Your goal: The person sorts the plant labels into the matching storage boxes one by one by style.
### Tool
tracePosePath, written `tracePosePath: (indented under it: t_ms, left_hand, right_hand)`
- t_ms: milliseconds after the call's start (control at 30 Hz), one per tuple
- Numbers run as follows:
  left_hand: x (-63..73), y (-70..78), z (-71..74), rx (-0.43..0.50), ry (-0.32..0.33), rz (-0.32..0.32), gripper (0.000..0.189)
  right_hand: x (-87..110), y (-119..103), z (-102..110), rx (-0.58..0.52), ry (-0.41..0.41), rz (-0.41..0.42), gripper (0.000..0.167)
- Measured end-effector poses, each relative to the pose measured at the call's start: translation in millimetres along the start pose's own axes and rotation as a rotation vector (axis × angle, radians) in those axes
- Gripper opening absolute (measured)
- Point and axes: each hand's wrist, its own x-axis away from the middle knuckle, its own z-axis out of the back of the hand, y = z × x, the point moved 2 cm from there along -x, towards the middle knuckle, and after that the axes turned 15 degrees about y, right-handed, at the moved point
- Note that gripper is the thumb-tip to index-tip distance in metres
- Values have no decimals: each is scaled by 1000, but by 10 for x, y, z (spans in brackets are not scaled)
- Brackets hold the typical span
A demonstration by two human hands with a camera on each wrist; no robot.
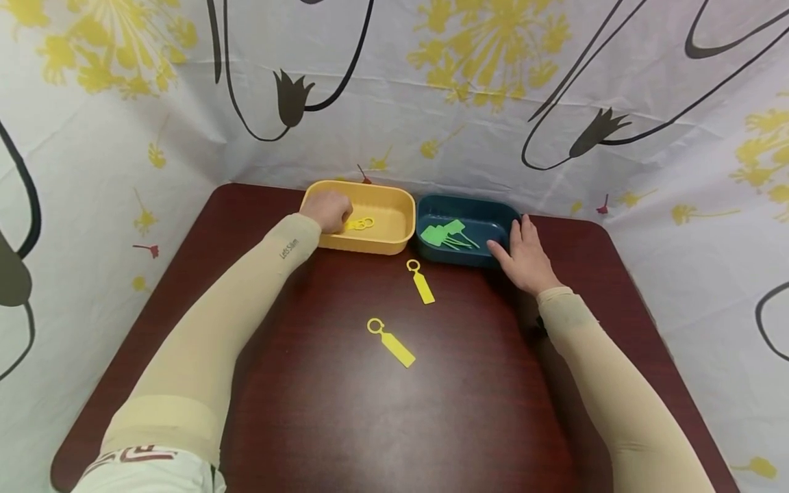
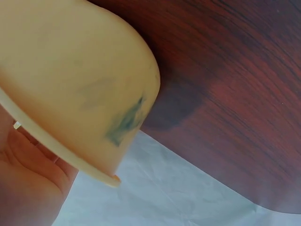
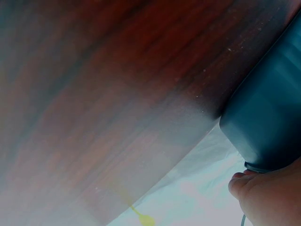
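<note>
My left hand reaches over the left side of a yellow plastic bin, its fingers curled down inside. It pinches a yellow tag there, with fingertips mostly hidden. Next to it, more yellow loop tags lie on the bin floor. In the left wrist view the hand shows behind the bin's rim. My right hand rests on the right end of a dark blue bin, fingers extended along the rim and thumb spread over the front edge. Several green tags with thin stems lie in the blue bin.
Two yellow loop tags lie on the dark red wooden table: one tag just in front of the bins, another tag nearer me. White patterned cloth hangs behind and along both sides of the table.
</note>
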Motion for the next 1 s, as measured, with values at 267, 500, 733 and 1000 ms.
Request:
tracePosePath:
  t_ms: [267, 500, 733, 1000]
  left_hand:
    - [35, 12, 123, 27, 54, 8, 23]
    - [120, 19, 206, 117, 111, 60, 26]
    - [211, -13, 254, 251, 182, 114, 20]
    - [306, 22, 271, 303, 255, 201, 21]
  right_hand:
    - [-3, -16, 10, -4, -3, -3, 97]
    - [-9, -29, 10, 2, -4, -1, 97]
    - [-4, -38, 13, 3, -8, -6, 97]
    - [-8, -14, 2, 2, 0, -4, 97]
